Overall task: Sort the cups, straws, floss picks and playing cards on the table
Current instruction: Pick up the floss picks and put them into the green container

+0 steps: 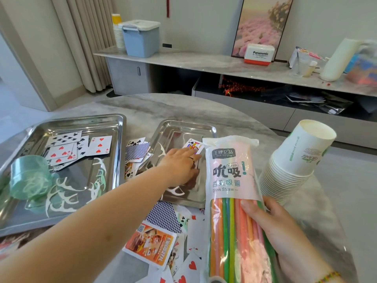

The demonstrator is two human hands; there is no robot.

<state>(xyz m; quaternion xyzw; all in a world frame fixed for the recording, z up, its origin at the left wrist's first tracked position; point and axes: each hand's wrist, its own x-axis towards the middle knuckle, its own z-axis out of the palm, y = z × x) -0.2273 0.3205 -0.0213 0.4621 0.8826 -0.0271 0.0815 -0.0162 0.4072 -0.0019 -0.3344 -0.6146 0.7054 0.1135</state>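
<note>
Head view: far to the left of the left fingers sits a large shiny steel tray (61,123), holding a translucent green round floss-pick tub (28,176), scattered white floss picks (61,201) and a spread of face-up playing cards (67,148). Between that tray and the left fingers, more loose playing cards (136,154) lie on the grey marble worktop (204,107). The left hand (181,164) reaches into a smaller steel tray (173,124), its fingers (194,158) stretched out and released, the tips resting on a face-up jack card (193,147). A single white floss pick (175,190) lies in the same tray near the heel of that hand. Right of those fingers stands a clear plastic pack of coloured drinking straws (230,170), grasped low down by the right hand (275,227), whose thumb and fingers curl round it. Beyond the right fingers, just beside the pack, a tilted stack of white paper cups (295,160) rests on the worktop.
</note>
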